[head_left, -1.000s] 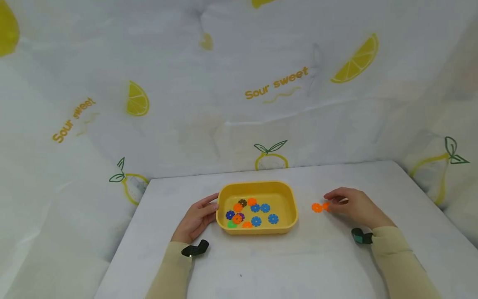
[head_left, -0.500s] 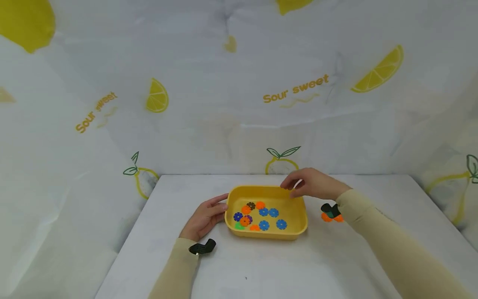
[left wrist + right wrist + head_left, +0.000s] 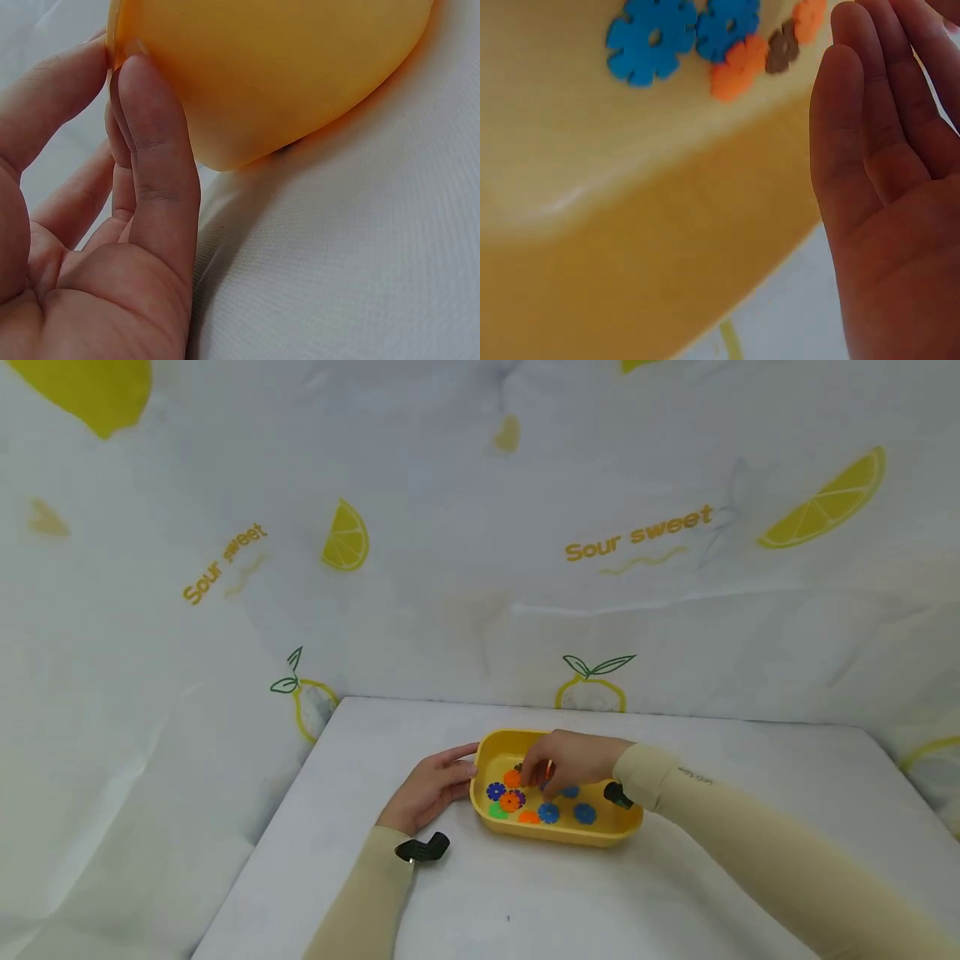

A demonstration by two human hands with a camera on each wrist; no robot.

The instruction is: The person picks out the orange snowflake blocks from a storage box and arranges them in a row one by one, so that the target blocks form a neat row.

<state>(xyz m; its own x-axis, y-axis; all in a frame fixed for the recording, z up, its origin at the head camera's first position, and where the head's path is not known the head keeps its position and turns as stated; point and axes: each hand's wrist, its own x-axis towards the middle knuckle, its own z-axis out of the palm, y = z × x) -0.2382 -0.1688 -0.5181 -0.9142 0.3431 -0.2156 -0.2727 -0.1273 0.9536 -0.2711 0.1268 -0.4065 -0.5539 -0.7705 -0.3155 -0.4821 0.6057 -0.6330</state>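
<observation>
A yellow tray [image 3: 555,835] holds several notched snowflake discs: blue [image 3: 584,815], orange [image 3: 512,804], dark blue [image 3: 495,792] and green [image 3: 498,811]. My left hand [image 3: 426,792] rests at the tray's left end, fingers fairly straight along the outer wall and thumb at the rim. Over the tray reaches my right hand [image 3: 576,757], fingers bent down among the discs with a gap between thumb and forefinger. An orange disc shows in that gap. In the right wrist view, a brown disc [image 3: 775,60] lies near the fingertips; the thumb is mostly out of sight.
The tray stands on a white table [image 3: 480,893] with a lemon-printed cloth [image 3: 420,610] behind and to the sides. A black wrist strap [image 3: 423,847] is on the left arm, another [image 3: 617,793] on the right. My right sleeve [image 3: 750,835] crosses the table's right part.
My right hand has left the two orange discs on the table at the right and moved left into the tray. The forearm now hides those discs. The left hand stays at the tray.
</observation>
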